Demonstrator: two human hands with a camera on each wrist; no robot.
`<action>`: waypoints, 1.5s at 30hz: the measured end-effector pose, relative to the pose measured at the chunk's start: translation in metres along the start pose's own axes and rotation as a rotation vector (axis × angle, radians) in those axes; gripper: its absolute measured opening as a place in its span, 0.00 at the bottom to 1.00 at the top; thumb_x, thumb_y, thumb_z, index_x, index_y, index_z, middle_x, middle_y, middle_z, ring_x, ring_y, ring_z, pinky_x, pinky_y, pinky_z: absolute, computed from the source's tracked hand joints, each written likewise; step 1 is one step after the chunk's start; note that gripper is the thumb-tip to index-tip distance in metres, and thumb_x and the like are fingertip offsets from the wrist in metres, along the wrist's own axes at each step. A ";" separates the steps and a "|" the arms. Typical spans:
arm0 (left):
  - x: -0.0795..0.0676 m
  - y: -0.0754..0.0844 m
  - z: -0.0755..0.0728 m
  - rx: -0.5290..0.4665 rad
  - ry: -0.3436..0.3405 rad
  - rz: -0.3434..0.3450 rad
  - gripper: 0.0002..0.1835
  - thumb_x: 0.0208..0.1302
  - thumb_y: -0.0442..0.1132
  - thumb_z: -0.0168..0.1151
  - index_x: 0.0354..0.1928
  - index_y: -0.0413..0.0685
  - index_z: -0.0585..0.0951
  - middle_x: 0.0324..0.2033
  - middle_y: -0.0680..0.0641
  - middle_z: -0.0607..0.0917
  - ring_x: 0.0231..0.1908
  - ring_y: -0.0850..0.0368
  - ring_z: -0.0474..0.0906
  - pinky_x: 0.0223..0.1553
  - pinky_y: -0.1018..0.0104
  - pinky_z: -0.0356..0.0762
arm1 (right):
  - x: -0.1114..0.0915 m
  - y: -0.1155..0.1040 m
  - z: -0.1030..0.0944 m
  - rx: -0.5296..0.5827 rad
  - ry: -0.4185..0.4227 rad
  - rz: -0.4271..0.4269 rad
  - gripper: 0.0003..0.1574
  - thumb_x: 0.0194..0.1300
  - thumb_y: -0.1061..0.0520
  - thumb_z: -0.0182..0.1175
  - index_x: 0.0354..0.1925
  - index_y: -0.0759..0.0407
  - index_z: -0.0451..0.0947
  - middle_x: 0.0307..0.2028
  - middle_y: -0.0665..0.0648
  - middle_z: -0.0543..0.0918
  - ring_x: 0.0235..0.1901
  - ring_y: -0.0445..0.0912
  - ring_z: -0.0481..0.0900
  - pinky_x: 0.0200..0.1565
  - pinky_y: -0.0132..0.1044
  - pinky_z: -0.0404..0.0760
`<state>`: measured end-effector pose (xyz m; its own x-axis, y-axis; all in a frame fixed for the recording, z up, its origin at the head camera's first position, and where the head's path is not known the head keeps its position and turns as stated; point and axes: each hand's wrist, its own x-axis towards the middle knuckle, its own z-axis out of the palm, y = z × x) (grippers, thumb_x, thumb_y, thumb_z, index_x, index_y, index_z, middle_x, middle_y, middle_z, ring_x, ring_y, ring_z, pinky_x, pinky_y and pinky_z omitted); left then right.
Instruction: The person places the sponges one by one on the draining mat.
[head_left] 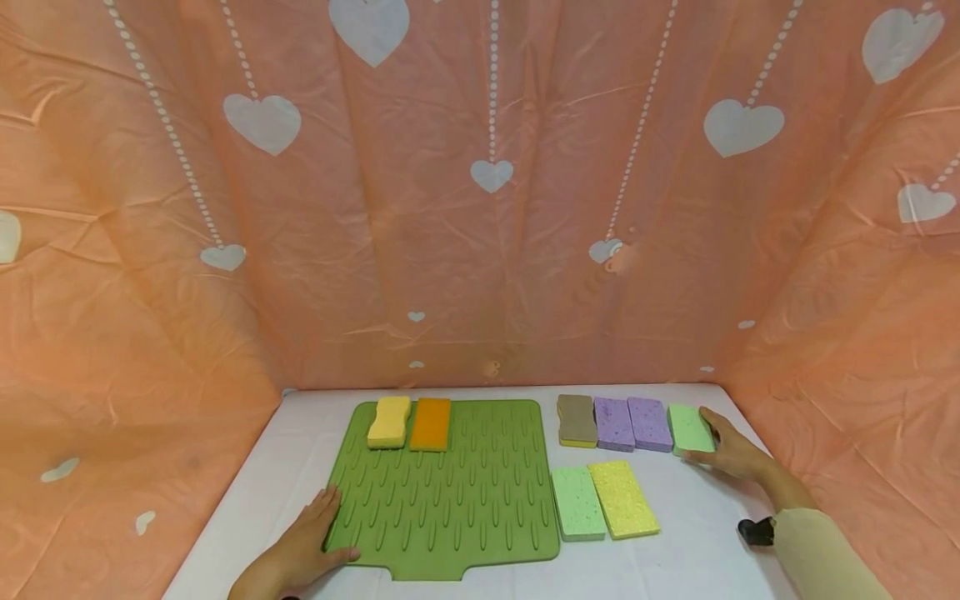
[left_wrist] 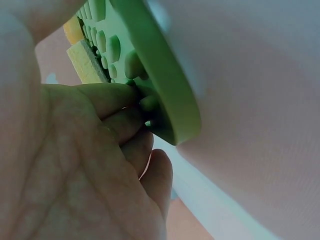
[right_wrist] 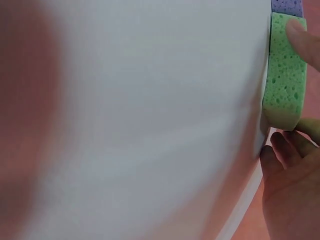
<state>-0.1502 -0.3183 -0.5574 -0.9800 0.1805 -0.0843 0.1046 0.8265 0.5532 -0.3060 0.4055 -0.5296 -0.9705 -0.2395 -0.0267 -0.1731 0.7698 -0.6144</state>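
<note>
My left hand (head_left: 298, 548) rests at the left edge and front corner of a green ridged mat (head_left: 450, 500), its fingers extended against the rim. In the left wrist view, the fingertips of that hand (left_wrist: 95, 150) touch the mat's edge (left_wrist: 167, 85). At the far right, my right hand (head_left: 731, 450) holds a light green sponge (head_left: 688, 427), thumb at its near side and fingers by its right end. The right wrist view has this sponge (right_wrist: 286, 65) between the thumb and fingers. A purple sponge (head_left: 649, 423) stands just left of it.
A yellow sponge (head_left: 389, 421) and an orange sponge (head_left: 431, 423) lie on the mat's back left. Another purple sponge (head_left: 614, 422) and a grey-topped sponge (head_left: 577, 419) continue the back row. Nearer lie a green sponge (head_left: 578, 500) and a speckled yellow sponge (head_left: 623, 497).
</note>
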 end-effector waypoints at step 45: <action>-0.006 0.015 -0.008 -0.034 -0.014 0.051 0.62 0.64 0.59 0.76 0.75 0.13 0.55 0.76 0.14 0.53 0.76 0.14 0.45 0.78 0.27 0.38 | -0.017 -0.025 -0.004 -0.012 0.214 -0.069 0.71 0.63 0.46 0.78 0.79 0.82 0.47 0.76 0.86 0.52 0.74 0.84 0.51 0.69 0.83 0.55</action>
<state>-0.1445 -0.3113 -0.5422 -0.9709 0.2299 -0.0665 0.1488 0.7974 0.5848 -0.2857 0.3929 -0.5112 -0.9695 -0.1623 0.1836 -0.2413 0.7634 -0.5992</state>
